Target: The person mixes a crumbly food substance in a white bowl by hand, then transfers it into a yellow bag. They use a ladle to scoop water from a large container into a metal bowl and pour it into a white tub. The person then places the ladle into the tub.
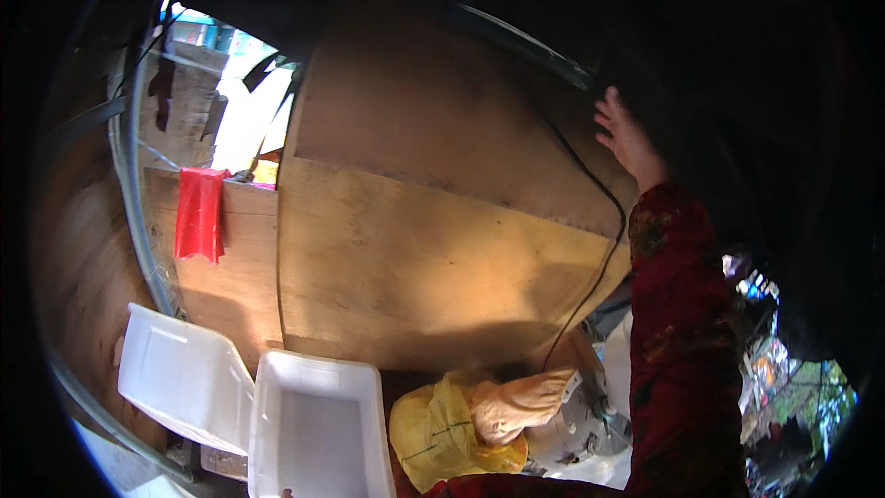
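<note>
My right hand (630, 142) is raised at the upper right, palm side toward the plywood wall (415, 242), its fingers apart and nothing seen in it. Just above its fingertips a long dark fixture (525, 41) with a bright edge hangs in the shade; whether they touch I cannot tell. A black cable (588, 169) runs down the plywood left of the hand. My left sleeve crosses the bottom edge, and only a small bit of my left hand (287, 493) seems to show at the white plastic tub (377, 422); its fingers are hidden.
Another white tub (183, 377) stands tilted at the lower left beside a grey pipe (135, 187). A red plastic bag (199, 218) hangs below an opening. Yellow bags (432, 429), an orange cloth-like bundle (522, 404) and a grey container (574, 432) lie at the lower middle.
</note>
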The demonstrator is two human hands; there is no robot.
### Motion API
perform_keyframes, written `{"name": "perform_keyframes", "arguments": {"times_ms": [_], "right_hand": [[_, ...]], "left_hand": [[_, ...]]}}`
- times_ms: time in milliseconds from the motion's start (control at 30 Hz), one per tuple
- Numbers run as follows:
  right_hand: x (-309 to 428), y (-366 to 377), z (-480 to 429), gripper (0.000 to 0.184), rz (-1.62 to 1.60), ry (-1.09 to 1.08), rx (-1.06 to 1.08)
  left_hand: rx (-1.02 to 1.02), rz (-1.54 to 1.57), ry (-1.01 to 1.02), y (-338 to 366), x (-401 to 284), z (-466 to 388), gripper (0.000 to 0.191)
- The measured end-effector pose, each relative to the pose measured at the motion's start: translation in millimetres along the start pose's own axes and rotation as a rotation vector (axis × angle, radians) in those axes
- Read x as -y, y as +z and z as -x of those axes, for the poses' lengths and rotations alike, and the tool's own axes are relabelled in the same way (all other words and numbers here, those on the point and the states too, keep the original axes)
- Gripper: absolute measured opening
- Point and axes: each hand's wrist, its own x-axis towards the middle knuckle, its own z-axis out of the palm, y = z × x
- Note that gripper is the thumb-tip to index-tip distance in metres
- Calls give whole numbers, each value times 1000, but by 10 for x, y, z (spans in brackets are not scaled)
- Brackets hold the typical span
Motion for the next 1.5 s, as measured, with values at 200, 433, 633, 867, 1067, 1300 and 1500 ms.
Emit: {"name": "perform_keyframes", "arguments": {"times_ms": [200,433,633,867,1067,1300,1500], "right_hand": [[161,249,-789,89,-15,-16,-388],[189,108,-1164,62,-879,-285,-520],[310,517,-1514,62,718,-448,-380],[366,777,-1563,69,1026,-255,-230],[360,787,-1637,73,1062,-289,-212],[329,875,-1212,67,986,-536,-309],[-600,1267,-130,66,634,-532,-85]], "left_hand": [[14,23,-33,-3,171,55,34],[8,68,-106,72,372,230,26],[8,99,-174,180,606,378,22],[68,148,-260,604,1183,731,22],[129,140,-256,929,1650,907,28],[315,17,-37,838,1870,587,29],[160,832,-464,537,1628,455,9]]}}
